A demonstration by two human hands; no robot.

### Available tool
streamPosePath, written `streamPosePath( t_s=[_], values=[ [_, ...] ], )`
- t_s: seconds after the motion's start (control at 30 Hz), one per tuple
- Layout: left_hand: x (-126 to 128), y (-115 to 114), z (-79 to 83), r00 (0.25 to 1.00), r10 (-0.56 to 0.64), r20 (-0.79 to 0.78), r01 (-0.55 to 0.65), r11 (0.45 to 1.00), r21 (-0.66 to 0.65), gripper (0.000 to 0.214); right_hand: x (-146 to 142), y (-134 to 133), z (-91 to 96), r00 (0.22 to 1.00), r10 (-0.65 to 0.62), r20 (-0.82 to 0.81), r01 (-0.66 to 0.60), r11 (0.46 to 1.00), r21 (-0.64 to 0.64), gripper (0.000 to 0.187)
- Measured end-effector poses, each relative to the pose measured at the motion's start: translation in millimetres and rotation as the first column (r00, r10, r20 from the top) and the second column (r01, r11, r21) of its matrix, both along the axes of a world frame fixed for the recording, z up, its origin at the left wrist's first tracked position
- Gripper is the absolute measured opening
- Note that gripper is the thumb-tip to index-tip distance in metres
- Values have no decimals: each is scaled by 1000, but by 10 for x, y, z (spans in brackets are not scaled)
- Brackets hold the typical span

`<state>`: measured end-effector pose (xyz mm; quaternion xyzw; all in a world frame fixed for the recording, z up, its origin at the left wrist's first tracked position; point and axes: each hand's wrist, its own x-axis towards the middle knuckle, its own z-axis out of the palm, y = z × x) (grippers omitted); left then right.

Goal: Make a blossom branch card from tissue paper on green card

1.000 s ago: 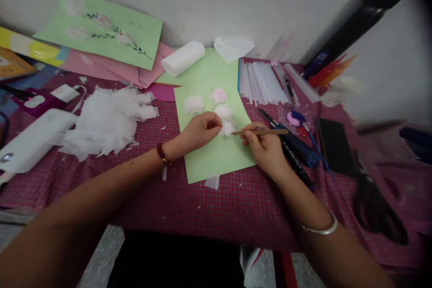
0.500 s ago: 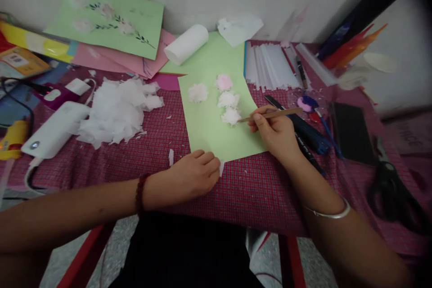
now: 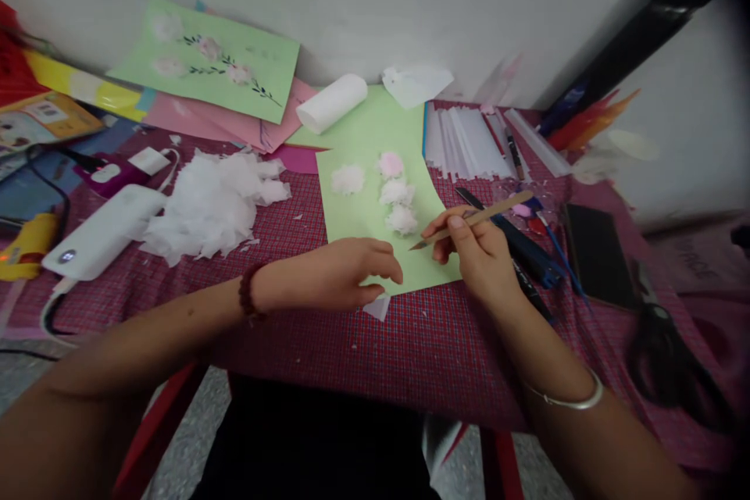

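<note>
My right hand [image 3: 481, 254] grips a pointed wooden stick [image 3: 504, 205], its tip over the light green sheet [image 3: 357, 220], just below the lowest white paper flower [image 3: 401, 219]. This flower, a middle white one [image 3: 397, 191] and a pink one [image 3: 391, 165] form a column; a pale flower [image 3: 348, 180] lies to their left. My left hand [image 3: 345, 273] is over the sheet's lower left edge, thumb and fingers apart, holding nothing visible. Beneath its fingertips a small white paper scrap [image 3: 378, 306] sticks out past the sheet.
White tissue pieces [image 3: 205, 203] are heaped at left, beside a white power bank [image 3: 105, 230] and a yellow glue gun [image 3: 29, 246]. A paper roll [image 3: 332, 103] and a flower picture [image 3: 216, 62] are behind. Glue sticks [image 3: 462, 142], a phone [image 3: 601, 254] and black scissors [image 3: 671, 363] lie right.
The stick's tip has drawn back from the lowest flower and moved down. My left hand has opened from a loose curl and shifted onto the sheet. The camera view has tilted up slightly.
</note>
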<state>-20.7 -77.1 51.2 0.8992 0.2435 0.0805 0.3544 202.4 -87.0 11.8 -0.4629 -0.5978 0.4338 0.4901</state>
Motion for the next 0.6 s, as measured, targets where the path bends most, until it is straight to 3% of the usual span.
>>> streamPosePath(
  t_s=[0.1,0.17,0.23,0.3,0.37,0.47,0.53,0.6],
  values=[
    [48,-91,-68,976,-198,-91,214,951,224,17,-23,-4,-13,999,19,-28,-19,1000,-9,31],
    [84,-93,-129,963,-252,-99,269,930,250,12,-25,-3,-12,1000,-1,-28,1,1000,-8,30],
    [116,-51,-162,968,-246,-47,251,948,198,11,-22,-7,7,999,-40,-20,40,999,2,31],
    [139,13,-157,988,-150,47,145,985,91,12,-21,-19,40,998,-65,-26,66,998,15,29],
    [155,75,-127,992,46,117,-37,996,-83,12,-26,-40,73,998,-62,-18,63,997,35,26],
    [172,132,-88,927,351,131,-277,878,-392,4,-50,-80,101,997,-17,73,12,997,70,24],
    [188,143,-91,868,472,154,-333,783,-525,7,-79,-103,104,989,39,144,-50,996,69,24],
    [208,142,-120,819,540,193,-342,730,-591,11,-118,-119,105,982,70,176,-81,995,58,20]
  ],
)
